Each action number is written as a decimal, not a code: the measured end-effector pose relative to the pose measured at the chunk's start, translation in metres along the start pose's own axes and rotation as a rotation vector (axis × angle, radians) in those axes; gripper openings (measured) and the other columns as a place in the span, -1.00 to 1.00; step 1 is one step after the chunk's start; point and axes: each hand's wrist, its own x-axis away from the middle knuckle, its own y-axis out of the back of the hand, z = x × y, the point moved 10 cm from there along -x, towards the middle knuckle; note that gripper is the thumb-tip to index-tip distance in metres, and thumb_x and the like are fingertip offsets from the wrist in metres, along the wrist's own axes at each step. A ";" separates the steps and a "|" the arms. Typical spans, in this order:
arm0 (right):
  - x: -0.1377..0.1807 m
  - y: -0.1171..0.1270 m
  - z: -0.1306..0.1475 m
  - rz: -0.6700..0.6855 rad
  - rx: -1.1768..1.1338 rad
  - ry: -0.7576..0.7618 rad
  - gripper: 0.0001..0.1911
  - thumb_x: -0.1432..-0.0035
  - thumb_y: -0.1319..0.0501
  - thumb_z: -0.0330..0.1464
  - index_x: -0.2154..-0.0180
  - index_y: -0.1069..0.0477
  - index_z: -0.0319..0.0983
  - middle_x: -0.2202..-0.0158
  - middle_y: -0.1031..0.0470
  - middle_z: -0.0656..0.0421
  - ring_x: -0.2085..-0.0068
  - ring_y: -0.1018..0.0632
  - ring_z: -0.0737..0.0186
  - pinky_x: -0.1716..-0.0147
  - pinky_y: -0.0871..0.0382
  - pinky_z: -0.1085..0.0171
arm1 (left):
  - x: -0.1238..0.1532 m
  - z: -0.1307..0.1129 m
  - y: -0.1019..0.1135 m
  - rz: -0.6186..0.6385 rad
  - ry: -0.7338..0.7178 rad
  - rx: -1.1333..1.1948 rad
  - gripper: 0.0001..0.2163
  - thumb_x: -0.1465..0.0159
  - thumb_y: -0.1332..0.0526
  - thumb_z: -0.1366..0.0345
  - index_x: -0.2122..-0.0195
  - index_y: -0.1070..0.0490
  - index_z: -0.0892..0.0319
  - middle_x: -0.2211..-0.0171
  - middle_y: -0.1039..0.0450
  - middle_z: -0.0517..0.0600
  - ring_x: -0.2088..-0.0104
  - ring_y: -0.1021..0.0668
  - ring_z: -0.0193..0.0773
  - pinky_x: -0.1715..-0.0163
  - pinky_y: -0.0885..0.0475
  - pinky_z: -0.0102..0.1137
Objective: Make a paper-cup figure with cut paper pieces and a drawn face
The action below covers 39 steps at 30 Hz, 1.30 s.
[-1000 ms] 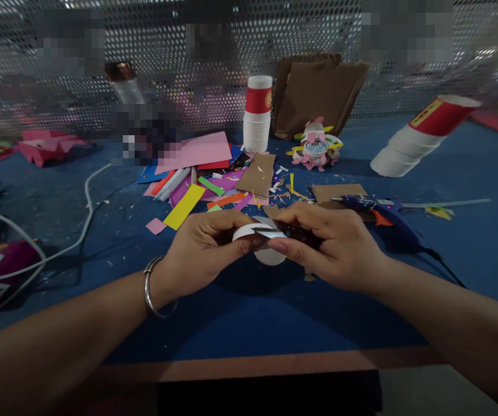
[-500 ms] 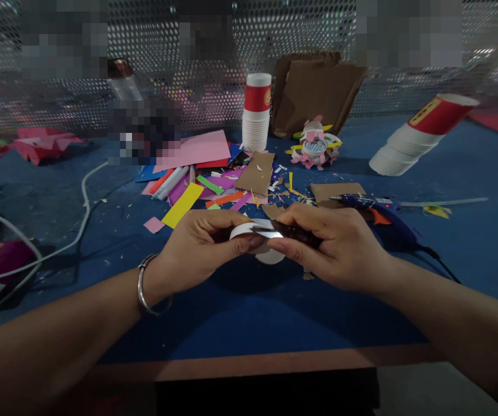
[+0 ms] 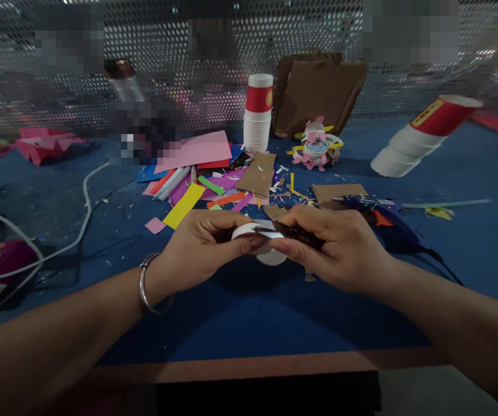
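In the middle of the head view, my left hand [image 3: 208, 245] pinches a curved white piece of paper cup [image 3: 245, 230] between thumb and fingers. My right hand [image 3: 339, 245] is closed around a dark-handled cutting blade [image 3: 298, 233]; whether it is scissors or a knife I cannot tell. Its shiny metal lies against the white cup piece, close to my left thumb. Below the fingers shows the cup's round white part [image 3: 271, 257]. Both hands hover above the near part of the blue table [image 3: 249, 323].
Paper scraps, a yellow strip [image 3: 183, 206] and a cardboard piece [image 3: 256, 174] lie beyond my hands. Paper cup stacks stand upright [image 3: 257, 112] and tilted [image 3: 424, 136]. A decorated paper figure [image 3: 316, 145] sits between them. At right lies a blue glue gun [image 3: 398, 228]; at left, a white cable [image 3: 85, 199].
The view has shifted very slightly. Both hands keep nearly the same pose, with the blade still against the white cup piece.
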 end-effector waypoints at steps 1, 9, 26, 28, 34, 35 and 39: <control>0.000 0.000 -0.001 0.005 -0.007 -0.007 -0.68 -0.40 -0.20 -0.19 0.36 -0.40 -0.26 0.57 -0.29 0.31 0.56 -0.33 0.43 0.53 -0.14 0.37 | 0.000 -0.001 0.001 -0.005 -0.007 -0.015 -0.92 -0.15 -0.43 0.45 0.33 -0.69 0.20 0.46 -0.63 -0.06 0.44 -0.58 -0.44 0.41 -0.50 -0.62; -0.001 -0.003 -0.002 0.028 -0.037 -0.038 -0.67 -0.39 -0.19 -0.17 0.38 -0.36 -0.22 0.56 -0.30 0.31 0.55 -0.32 0.42 0.51 -0.15 0.34 | -0.001 -0.001 0.004 -0.006 -0.002 -0.103 -0.94 -0.17 -0.44 0.36 0.34 -0.68 0.21 0.43 -0.64 0.00 0.43 -0.59 -0.35 0.40 -0.52 -0.51; 0.000 -0.006 -0.006 0.037 -0.033 -0.054 -0.67 -0.39 -0.20 -0.16 0.37 -0.36 -0.23 0.58 -0.28 0.33 0.57 -0.30 0.44 0.54 -0.13 0.34 | -0.004 0.006 0.000 0.025 0.034 -0.096 -0.92 -0.17 -0.43 0.33 0.38 -0.65 0.25 0.49 -0.59 -0.01 0.46 -0.54 -0.36 0.44 -0.45 -0.52; 0.000 -0.005 -0.006 0.038 -0.031 -0.061 -0.66 -0.39 -0.20 -0.15 0.38 -0.36 -0.23 0.57 -0.29 0.32 0.56 -0.31 0.43 0.54 -0.13 0.34 | -0.004 0.007 0.001 0.020 0.045 -0.091 -0.90 -0.16 -0.44 0.31 0.37 -0.66 0.24 0.48 -0.60 0.00 0.46 -0.55 -0.35 0.44 -0.45 -0.50; -0.001 -0.005 -0.007 0.040 -0.041 -0.079 -0.65 -0.39 -0.19 -0.14 0.39 -0.35 -0.21 0.58 -0.29 0.31 0.57 -0.31 0.42 0.54 -0.13 0.34 | -0.003 0.009 0.003 0.040 0.065 -0.080 -0.85 -0.17 -0.47 0.25 0.39 -0.65 0.24 0.46 -0.61 0.01 0.44 -0.56 -0.33 0.40 -0.49 -0.47; -0.001 -0.005 -0.007 0.039 -0.041 -0.080 -0.66 -0.39 -0.19 -0.15 0.39 -0.34 -0.21 0.58 -0.28 0.32 0.57 -0.30 0.42 0.54 -0.13 0.34 | -0.003 0.009 0.003 0.041 0.066 -0.081 -0.85 -0.17 -0.46 0.25 0.39 -0.65 0.24 0.46 -0.61 0.01 0.43 -0.57 -0.32 0.39 -0.50 -0.46; -0.002 -0.007 -0.008 0.051 -0.046 -0.085 -0.67 -0.38 -0.19 -0.15 0.38 -0.34 -0.21 0.57 -0.28 0.33 0.56 -0.30 0.43 0.54 -0.12 0.35 | -0.004 0.009 -0.001 0.054 0.060 -0.111 -0.85 -0.18 -0.44 0.26 0.41 -0.63 0.25 0.50 -0.58 -0.01 0.47 -0.54 -0.34 0.45 -0.47 -0.48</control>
